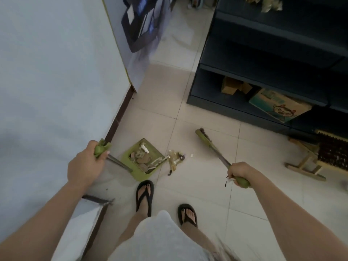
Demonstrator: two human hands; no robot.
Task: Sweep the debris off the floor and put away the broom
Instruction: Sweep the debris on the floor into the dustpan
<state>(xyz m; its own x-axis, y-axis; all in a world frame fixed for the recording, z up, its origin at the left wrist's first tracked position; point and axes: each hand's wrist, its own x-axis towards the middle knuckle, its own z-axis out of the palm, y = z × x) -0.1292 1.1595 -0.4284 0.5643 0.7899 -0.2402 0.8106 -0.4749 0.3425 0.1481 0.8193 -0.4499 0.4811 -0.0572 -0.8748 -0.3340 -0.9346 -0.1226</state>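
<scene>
Our left hand point(85, 162) grips the dustpan point(137, 174) by its handle, right hand point(240, 171) grips the broom point(207, 141), debris point(176, 158) sits between them (just off the pan's lip), so too hard a flick probably scatters it.

dustpan point(140, 159) left of debris point(176, 158), broom point(204, 137) right, shelving point(263, 72) behind

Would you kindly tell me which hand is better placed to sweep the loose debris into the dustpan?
Probably the right hand: it grips the broom, whose head sits right of the debris; the left hand holds the dustpan.
</scene>
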